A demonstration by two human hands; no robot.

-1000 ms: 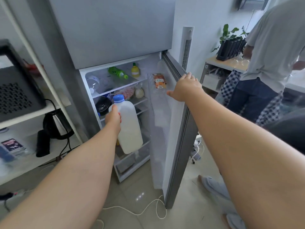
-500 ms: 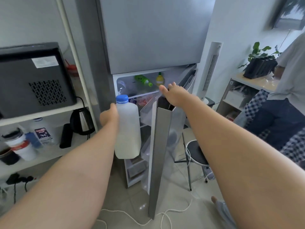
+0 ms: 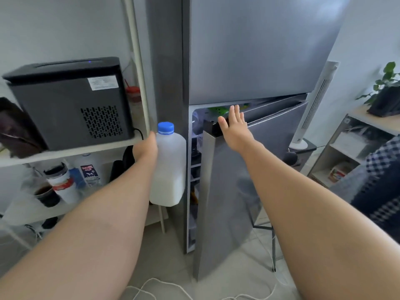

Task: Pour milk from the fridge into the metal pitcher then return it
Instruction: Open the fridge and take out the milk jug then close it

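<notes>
- Step in hand, judged: shutting the lower fridge door (image 3: 255,169), milk already out.
- Right hand (image 3: 234,128) spread flat, fingers straight, palm on the door's top edge near its free corner; best to push evenly until the gap along the fridge body seals.
- Left hand (image 3: 146,149) wrapped round the milk jug (image 3: 170,167) from its left side; fingers hidden behind the jug.
- Jug held upright in the air, just left of the door gap, in front of the fridge's side wall, beside the shelf (image 3: 71,151) edge.
- Worth keeping level and clear of the swinging door.
- Translucent white plastic, squarish body, blue screw cap (image 3: 165,127) on; milk fills roughly the lower half.
- Metal pitcher not in view.
</notes>
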